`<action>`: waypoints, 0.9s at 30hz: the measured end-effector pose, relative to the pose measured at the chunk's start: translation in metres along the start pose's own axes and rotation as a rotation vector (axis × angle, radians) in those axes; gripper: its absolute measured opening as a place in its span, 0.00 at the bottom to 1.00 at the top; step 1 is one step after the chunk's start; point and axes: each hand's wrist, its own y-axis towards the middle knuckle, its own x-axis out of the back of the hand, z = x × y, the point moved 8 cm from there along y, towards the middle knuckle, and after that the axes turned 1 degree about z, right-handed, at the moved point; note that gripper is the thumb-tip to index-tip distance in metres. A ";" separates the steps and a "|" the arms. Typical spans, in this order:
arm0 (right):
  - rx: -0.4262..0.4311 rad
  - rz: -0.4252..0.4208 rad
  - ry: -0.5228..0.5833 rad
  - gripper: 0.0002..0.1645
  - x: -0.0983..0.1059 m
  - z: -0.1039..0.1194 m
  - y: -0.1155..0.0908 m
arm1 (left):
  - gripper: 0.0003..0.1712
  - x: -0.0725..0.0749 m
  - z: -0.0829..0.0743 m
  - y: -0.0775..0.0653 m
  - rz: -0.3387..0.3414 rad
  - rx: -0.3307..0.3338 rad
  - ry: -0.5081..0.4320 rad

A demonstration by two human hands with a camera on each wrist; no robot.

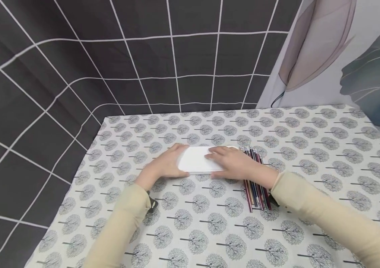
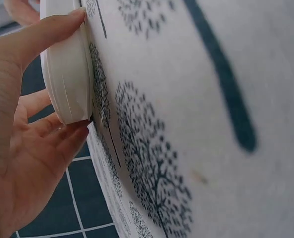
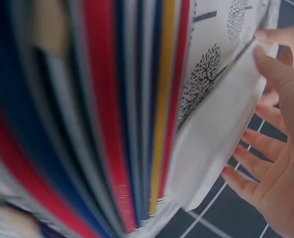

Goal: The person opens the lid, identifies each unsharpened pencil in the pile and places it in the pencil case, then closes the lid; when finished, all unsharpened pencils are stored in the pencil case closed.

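A white flat box with rounded edges point(image 1: 195, 159) lies on the patterned tablecloth in the head view. My left hand point(image 1: 168, 162) grips its left end, thumb along the near side and fingers round the far side. The left wrist view shows that thumb pressed against the side of the box point(image 2: 67, 74). Toward the right end, my right hand point(image 1: 231, 162) holds the same box, its thumb at the near edge and fingers spread over the top and far side. Just under the right wrist lies a row of pencils point(image 1: 255, 191), partly hidden by the forearm.
The table is covered by a white tablecloth with a tree print point(image 1: 196, 223). Behind and to the left hangs a dark curtain with a white grid point(image 1: 149, 56). A leaf-print curtain point(image 1: 327, 56) hangs at the back right, with a thin dark cable point(image 1: 278, 98) by it.
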 end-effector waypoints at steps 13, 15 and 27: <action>0.324 0.181 -0.486 0.41 -0.016 0.044 0.024 | 0.57 -0.001 0.000 -0.001 -0.019 -0.036 0.045; 0.382 0.243 -0.543 0.41 -0.020 0.052 0.024 | 0.56 -0.004 0.000 -0.003 -0.021 -0.040 0.034; 0.596 -0.140 -0.584 0.27 0.021 0.051 0.020 | 0.72 -0.004 0.013 -0.001 -0.042 0.040 -0.128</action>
